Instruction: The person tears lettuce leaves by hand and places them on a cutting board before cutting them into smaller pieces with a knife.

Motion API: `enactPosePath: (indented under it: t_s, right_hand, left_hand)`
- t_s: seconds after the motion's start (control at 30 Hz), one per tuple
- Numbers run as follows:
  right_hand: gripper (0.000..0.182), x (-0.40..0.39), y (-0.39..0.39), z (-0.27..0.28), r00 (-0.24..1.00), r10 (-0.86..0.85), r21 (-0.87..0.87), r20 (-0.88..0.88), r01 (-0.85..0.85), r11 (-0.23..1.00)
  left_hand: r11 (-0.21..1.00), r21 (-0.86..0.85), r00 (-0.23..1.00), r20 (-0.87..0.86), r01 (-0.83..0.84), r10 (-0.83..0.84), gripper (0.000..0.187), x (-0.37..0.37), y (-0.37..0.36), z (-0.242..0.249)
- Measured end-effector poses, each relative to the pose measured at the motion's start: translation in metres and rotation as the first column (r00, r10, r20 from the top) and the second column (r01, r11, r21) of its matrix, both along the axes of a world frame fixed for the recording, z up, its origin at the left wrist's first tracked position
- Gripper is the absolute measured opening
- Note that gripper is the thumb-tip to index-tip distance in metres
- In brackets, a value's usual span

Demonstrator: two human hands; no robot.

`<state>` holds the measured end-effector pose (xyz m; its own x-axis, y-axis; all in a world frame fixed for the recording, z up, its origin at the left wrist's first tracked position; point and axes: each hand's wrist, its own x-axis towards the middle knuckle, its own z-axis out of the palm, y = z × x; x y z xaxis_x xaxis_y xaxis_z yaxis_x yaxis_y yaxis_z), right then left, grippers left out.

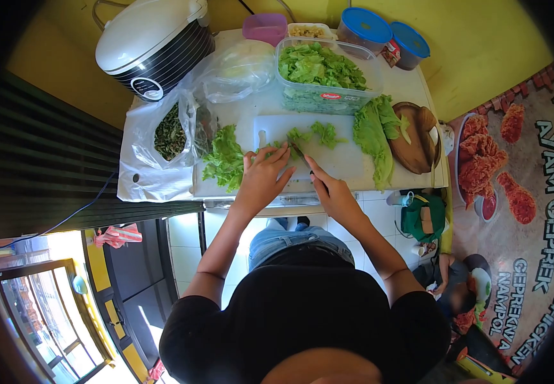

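Your left hand (263,176) presses flat on a lettuce leaf (283,152) at the middle of the white cutting board (341,163); your right hand (331,192) is clenched around a knife handle, the blade barely visible. The leaf is light, limp and tears easily, so pin it near the cut. Two uncut lettuce piles flank the board, one clear container (325,77) holds pieces.
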<state>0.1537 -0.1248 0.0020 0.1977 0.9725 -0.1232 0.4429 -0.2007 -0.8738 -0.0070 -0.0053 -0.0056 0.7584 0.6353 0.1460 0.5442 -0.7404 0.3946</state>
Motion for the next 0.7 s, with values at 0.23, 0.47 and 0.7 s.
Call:
enactPosePath:
  t_s: [0.23, 0.47, 0.7]
  right_hand:
    - [0.051, -0.008, 0.0, 0.014, 0.999, -0.023, -0.062, -0.033, 0.021, 0.998]
    - [0.048, 0.0, -0.015, 0.012, 0.992, -0.106, 0.079, -0.075, 0.112, 0.991]
    - [0.047, 0.022, -0.03, 0.008, 0.993, -0.102, 0.016, -0.055, 0.103, 0.995]
  left_hand:
    - [0.983, 0.102, 0.984, 0.105, -0.154, 0.143, 0.043, 0.012, -0.014, -0.004]
    - [0.989, -0.057, 0.958, 0.246, -0.139, 0.149, 0.041, 0.018, -0.029, 0.011]
    - [0.992, -0.022, 0.977, 0.171, -0.123, 0.125, 0.028, 0.005, -0.024, 0.003]
